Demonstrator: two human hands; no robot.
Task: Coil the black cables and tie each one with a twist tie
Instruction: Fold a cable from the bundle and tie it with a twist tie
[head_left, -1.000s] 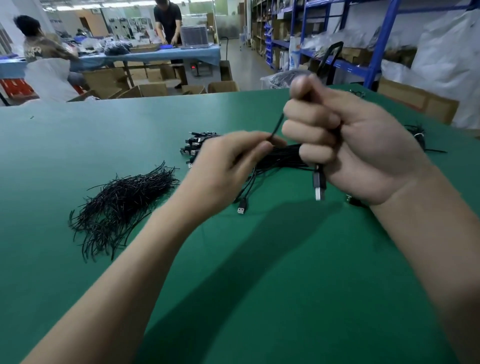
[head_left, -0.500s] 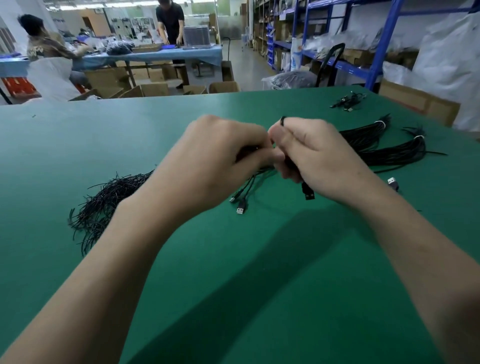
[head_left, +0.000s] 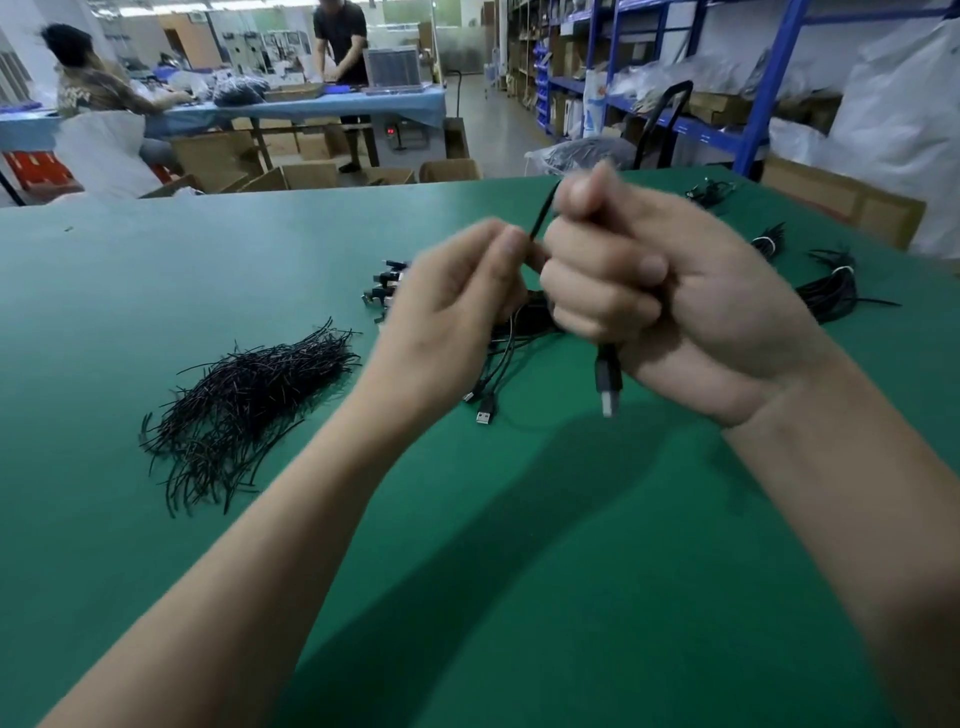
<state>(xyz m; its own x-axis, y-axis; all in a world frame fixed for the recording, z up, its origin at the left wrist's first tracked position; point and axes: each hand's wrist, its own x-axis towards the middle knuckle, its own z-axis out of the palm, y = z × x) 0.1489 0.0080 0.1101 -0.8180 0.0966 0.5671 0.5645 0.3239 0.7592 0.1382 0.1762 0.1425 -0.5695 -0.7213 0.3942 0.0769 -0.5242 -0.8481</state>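
Observation:
My right hand (head_left: 670, 301) is a fist around a black cable; its USB plug (head_left: 608, 387) hangs below the fist and a strand (head_left: 543, 213) runs from the top of the fist to my left hand. My left hand (head_left: 457, 312) pinches that strand between thumb and finger, just left of the fist. Both hands are lifted above the green table (head_left: 156, 260) and are motion-blurred. Under them lies a loose bunch of black cables (head_left: 493, 374) with plugs. A pile of black twist ties (head_left: 244, 405) sits to the left. Tied coils (head_left: 831, 291) rest at the right.
More cable pieces (head_left: 709, 192) lie near the far right edge of the table. Beyond it are cardboard boxes (head_left: 306, 176), blue shelving (head_left: 774, 88), and two people at a blue-covered table (head_left: 311, 104).
My right hand has risen and turned into a fist with the plug hanging lower. My left hand has drawn back and to the left, baring the strand between the hands.

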